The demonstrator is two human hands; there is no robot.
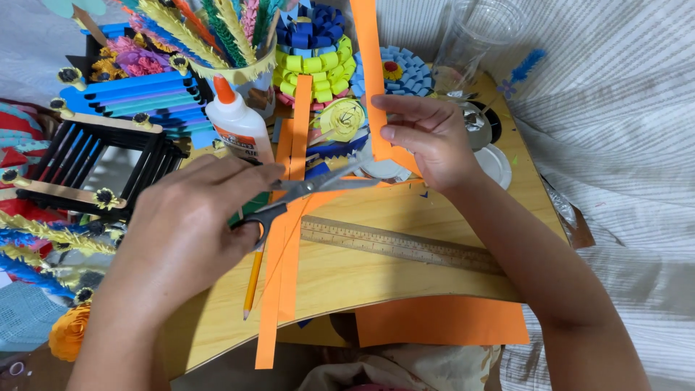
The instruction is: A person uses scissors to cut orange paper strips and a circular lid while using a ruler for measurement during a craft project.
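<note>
Both hands are busy in the head view. Left hand (192, 217), left of centre, grips a pair of scissors (304, 192) by the dark handles, its fingers curled through and around them; the grey blades point right, slightly parted, toward the orange paper strip (369, 80). Right hand (423, 137), upper centre, pinches that strip between thumb and fingers — the strip rises to the top edge of the frame and bends to the right just below the thumb.

Under the hands lies a wooden bench (405, 279) with a curved front edge. On it, at centre, a wooden ruler (398, 245) runs aslant, and several cut orange strips (279, 289) lie lengthwise beside a yellow pencil (251, 282), their ends hanging past the front edge. A larger orange sheet (441, 322) shows below the bench edge at lower centre.

Toward the upper left stands a white glue bottle (239, 127) with an orange cap, just beside a cup of paper stalks (217, 32). Looped paper flowers (315, 54) — blue, yellow and green — sit at top centre, and a clear plastic cup (474, 32) at upper right.
</note>
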